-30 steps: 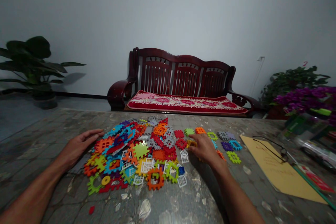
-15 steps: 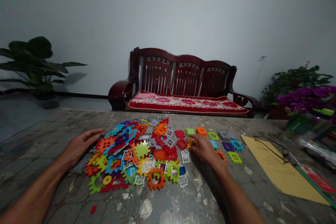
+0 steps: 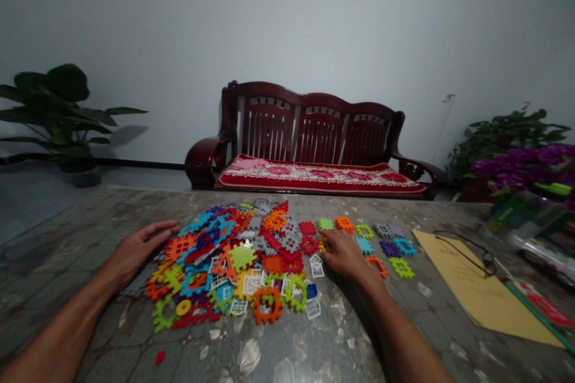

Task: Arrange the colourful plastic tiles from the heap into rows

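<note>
A heaped pile of colourful plastic interlocking building tiles (image 3: pixel 242 256) covers the middle of the table. My left hand (image 3: pixel 142 246) rests against the pile's left edge, fingers stretched out and holding nothing. To the right of the pile, my right hand (image 3: pixel 345 252) has its fingers bent over a yellow building tile (image 3: pixel 324 245), which is mostly hidden beneath them. Close by lie red tiles (image 3: pixel 308 244), a light green tile (image 3: pixel 325 224) and a white window piece (image 3: pixel 316 266). An orange arch-shaped tile (image 3: pixel 376 266) sits just beyond my right wrist.
Separate tiles, such as a purple one (image 3: pixel 390 249) and a lime one (image 3: pixel 402 268), lie in loose rows at right. Glasses (image 3: pixel 487 263) rest on a yellow paper envelope (image 3: pixel 467 287). Bottles and purple flowers (image 3: pixel 525 167) stand far right. A wooden bench (image 3: pixel 309 125) is behind the table.
My right hand has shifted slightly left and its fingers have drawn in, the yellow building tile moving a little left with it. My left hand stays put.
</note>
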The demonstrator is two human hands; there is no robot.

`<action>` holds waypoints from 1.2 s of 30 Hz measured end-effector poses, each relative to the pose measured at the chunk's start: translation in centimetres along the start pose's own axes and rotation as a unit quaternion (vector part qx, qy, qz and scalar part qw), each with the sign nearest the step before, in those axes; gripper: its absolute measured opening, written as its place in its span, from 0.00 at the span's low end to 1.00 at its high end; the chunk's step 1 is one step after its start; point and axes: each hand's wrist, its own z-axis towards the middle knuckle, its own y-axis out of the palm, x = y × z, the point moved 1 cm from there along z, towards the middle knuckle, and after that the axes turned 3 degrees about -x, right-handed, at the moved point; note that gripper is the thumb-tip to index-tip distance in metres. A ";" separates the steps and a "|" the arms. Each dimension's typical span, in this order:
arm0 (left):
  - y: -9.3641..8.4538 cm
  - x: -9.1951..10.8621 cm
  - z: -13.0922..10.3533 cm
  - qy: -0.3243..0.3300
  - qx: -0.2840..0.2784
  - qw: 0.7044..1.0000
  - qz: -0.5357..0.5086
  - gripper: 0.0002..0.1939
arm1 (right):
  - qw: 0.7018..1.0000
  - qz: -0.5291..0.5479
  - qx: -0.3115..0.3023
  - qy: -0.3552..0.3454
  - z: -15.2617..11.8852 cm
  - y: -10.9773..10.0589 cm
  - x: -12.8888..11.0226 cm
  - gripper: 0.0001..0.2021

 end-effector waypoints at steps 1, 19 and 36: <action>0.0 0.0 0.0 0.003 0.001 1.000 0.006 0.41 | 1.000 -0.001 -0.004 0.002 0.0 -0.1 0.0 0.30; -0.1 -0.4 0.5 -0.010 0.000 1.000 0.004 0.41 | 0.999 -0.028 -0.028 -0.029 0.5 -0.1 0.3 0.26; -0.3 -1.4 1.0 -0.002 -0.003 1.000 -0.008 0.41 | 0.998 -0.012 -0.020 -0.057 0.5 0.4 0.8 0.21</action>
